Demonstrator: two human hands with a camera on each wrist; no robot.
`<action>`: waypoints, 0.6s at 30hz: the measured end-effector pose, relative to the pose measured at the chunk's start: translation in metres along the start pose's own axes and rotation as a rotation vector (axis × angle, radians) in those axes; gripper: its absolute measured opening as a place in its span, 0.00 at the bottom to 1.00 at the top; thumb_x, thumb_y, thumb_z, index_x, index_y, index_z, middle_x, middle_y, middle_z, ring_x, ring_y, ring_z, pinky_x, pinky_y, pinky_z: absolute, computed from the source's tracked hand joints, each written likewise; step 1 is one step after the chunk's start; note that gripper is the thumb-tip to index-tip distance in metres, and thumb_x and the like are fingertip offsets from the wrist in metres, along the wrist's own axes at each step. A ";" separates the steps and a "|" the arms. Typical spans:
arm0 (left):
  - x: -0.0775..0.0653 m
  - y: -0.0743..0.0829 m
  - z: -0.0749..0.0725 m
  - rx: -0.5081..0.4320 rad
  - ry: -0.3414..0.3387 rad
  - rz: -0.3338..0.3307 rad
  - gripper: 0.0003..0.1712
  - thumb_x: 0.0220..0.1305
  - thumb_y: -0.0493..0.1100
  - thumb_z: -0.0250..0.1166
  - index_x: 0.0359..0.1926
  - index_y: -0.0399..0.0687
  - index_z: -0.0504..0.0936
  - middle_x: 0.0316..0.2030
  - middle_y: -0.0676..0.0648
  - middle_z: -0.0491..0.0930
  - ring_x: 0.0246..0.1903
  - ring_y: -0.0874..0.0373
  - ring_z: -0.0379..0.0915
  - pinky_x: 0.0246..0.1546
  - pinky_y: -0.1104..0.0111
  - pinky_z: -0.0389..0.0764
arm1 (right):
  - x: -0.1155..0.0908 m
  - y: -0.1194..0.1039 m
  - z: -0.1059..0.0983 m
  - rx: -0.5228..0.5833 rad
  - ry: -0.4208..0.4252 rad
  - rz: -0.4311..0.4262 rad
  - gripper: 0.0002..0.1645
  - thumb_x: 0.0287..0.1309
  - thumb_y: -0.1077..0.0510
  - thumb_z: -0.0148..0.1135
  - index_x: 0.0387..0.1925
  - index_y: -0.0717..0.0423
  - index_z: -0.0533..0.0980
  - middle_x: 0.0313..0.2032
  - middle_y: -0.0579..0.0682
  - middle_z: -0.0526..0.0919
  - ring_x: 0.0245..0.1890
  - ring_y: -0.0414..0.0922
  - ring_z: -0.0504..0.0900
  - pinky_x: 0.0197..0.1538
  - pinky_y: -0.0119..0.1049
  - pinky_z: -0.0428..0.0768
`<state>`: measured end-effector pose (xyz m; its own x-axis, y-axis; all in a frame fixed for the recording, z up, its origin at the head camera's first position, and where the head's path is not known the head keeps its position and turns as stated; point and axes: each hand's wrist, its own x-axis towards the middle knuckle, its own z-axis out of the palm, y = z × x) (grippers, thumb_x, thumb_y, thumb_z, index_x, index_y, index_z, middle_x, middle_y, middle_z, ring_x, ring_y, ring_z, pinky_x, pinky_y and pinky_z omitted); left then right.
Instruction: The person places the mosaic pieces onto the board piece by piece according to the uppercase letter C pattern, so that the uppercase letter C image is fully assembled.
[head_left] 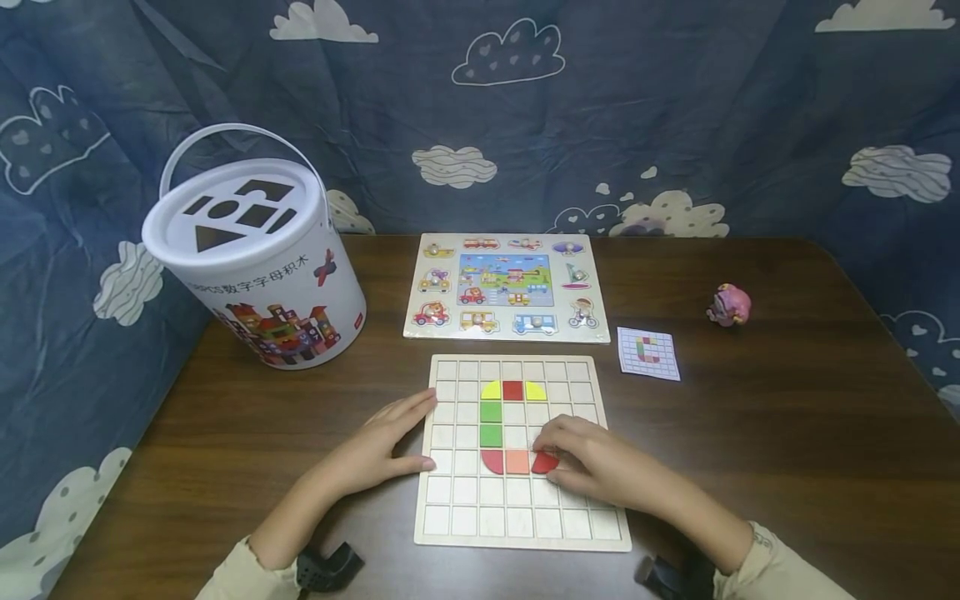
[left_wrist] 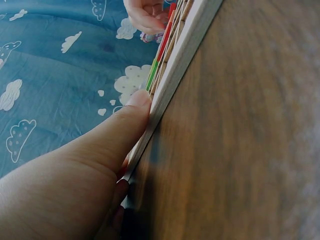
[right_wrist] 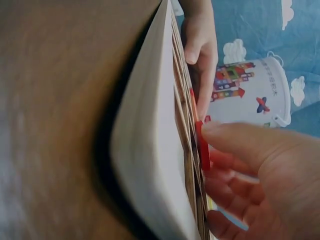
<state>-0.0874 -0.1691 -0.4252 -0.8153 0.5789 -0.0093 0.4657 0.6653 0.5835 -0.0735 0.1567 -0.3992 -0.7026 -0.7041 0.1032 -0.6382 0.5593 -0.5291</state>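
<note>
A pale wooden grid board (head_left: 517, 527) lies before me. My right hand (head_left: 600, 462) pinches a red quarter-circle tile (head_left: 543, 463) between thumb and fingers over the grid; in the right wrist view this red tile (right_wrist: 203, 150) stands tilted against the cells. Left of it sit a salmon square (head_left: 517, 462) and another red quarter-circle (head_left: 492, 461). Two green squares (head_left: 491, 423) run up the left column. Along the top, a red square (head_left: 513, 391) lies between two yellow quarter-circles (head_left: 536, 391). My left hand (head_left: 375, 442) rests with extended fingers against the board's left edge.
A white lidded bucket (head_left: 247, 242) with shape holes stands back left. Behind the board lies a vehicle peg puzzle (head_left: 506, 329). To the right are a small pattern card (head_left: 648, 354) and a pink figurine (head_left: 729, 305). A cloud-printed cloth (head_left: 637, 100) hangs behind the table.
</note>
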 end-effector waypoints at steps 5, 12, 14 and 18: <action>0.000 0.000 0.000 0.002 -0.006 -0.005 0.46 0.53 0.63 0.60 0.68 0.51 0.54 0.67 0.54 0.50 0.64 0.55 0.45 0.60 0.53 0.52 | 0.001 -0.001 0.002 0.017 0.005 0.058 0.12 0.50 0.54 0.65 0.38 0.50 0.78 0.39 0.38 0.74 0.40 0.36 0.70 0.46 0.34 0.72; 0.001 0.001 -0.001 0.005 -0.007 -0.003 0.47 0.53 0.64 0.59 0.68 0.51 0.54 0.67 0.53 0.49 0.64 0.55 0.45 0.60 0.54 0.51 | 0.001 0.001 0.002 0.044 0.019 0.009 0.12 0.51 0.58 0.64 0.40 0.48 0.80 0.39 0.36 0.74 0.40 0.35 0.70 0.45 0.32 0.73; 0.001 0.001 -0.001 0.006 -0.006 -0.003 0.47 0.53 0.64 0.59 0.68 0.50 0.54 0.67 0.53 0.49 0.64 0.55 0.45 0.60 0.54 0.51 | 0.002 0.000 0.003 0.041 0.021 0.014 0.12 0.51 0.57 0.64 0.41 0.47 0.80 0.39 0.36 0.74 0.40 0.35 0.71 0.45 0.32 0.73; 0.000 0.001 -0.002 0.004 -0.008 -0.009 0.47 0.53 0.64 0.60 0.68 0.50 0.54 0.67 0.53 0.49 0.64 0.54 0.45 0.60 0.53 0.51 | 0.004 -0.003 0.004 0.028 0.026 0.035 0.12 0.51 0.57 0.64 0.40 0.48 0.79 0.38 0.37 0.74 0.39 0.34 0.71 0.44 0.32 0.73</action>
<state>-0.0873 -0.1688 -0.4231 -0.8165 0.5770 -0.0213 0.4600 0.6722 0.5801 -0.0730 0.1508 -0.4010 -0.7325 -0.6724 0.1061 -0.6043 0.5706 -0.5561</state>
